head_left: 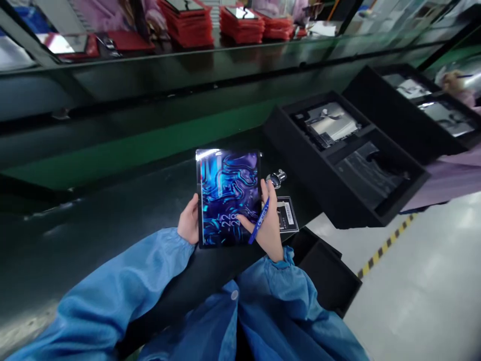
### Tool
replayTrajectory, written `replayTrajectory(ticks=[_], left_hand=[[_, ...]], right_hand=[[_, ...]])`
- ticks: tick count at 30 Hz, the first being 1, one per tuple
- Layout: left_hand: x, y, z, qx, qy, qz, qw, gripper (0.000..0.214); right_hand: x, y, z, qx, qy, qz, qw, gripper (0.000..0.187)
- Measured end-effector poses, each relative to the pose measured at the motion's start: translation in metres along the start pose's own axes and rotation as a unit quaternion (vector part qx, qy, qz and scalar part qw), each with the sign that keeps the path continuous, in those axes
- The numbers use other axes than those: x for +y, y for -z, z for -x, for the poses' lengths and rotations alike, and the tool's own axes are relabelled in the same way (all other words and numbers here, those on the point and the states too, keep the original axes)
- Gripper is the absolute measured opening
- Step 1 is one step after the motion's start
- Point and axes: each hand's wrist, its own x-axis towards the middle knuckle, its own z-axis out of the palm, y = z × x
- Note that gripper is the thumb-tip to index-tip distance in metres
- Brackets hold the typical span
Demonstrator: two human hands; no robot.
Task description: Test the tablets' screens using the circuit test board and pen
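A tablet (229, 190) with a lit screen of blue and purple swirls is held between my two hands above the dark bench. My left hand (189, 220) is closed on its left edge. On the right edge, my right hand (269, 225) grips it, thumb over the screen, with a blue pen (259, 220) tucked in the same hand. Just beyond my right fingers lies a wristwatch (277, 178) with a shiny band. A dark card with a white label (288, 213) lies beside my right hand, partly covered by it.
Black boxes with two compartments (319, 165) stand to the right, holding flat items in clear wrap. Stacks of red sleeves (240, 27) sit on the shelf ahead. A co-worker's hand (453, 80) shows at far right. Open black boxes (326, 271) lie below the bench edge.
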Motion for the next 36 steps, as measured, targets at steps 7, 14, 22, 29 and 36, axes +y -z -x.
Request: replayTrajectory(ticks=[7,14,22,29,36], left_hand=[[-0.003,0.000,0.001,0.010,-0.043,-0.009,0.999,0.053],[-0.003,0.005,0.000,0.016,-0.049,-0.030,0.998,0.051],[-0.007,0.001,0.004,0.065,-0.030,-0.047,0.996,0.049],[-0.007,-0.002,0.005,0.063,-0.007,-0.051,0.997,0.053],[-0.007,0.003,0.003,0.051,0.000,-0.049,0.998,0.052]], right_hand=[[0.002,0.001,0.005,0.008,0.026,-0.046,0.999,0.089],[0.001,0.024,-0.022,0.111,0.052,0.001,0.993,0.057],[-0.005,0.066,-0.098,0.019,0.069,0.271,0.960,0.034],[-0.018,0.064,-0.083,0.031,0.219,0.355,0.908,0.031],[-0.034,0.078,-0.048,-0.003,0.387,0.305,0.870,0.026]])
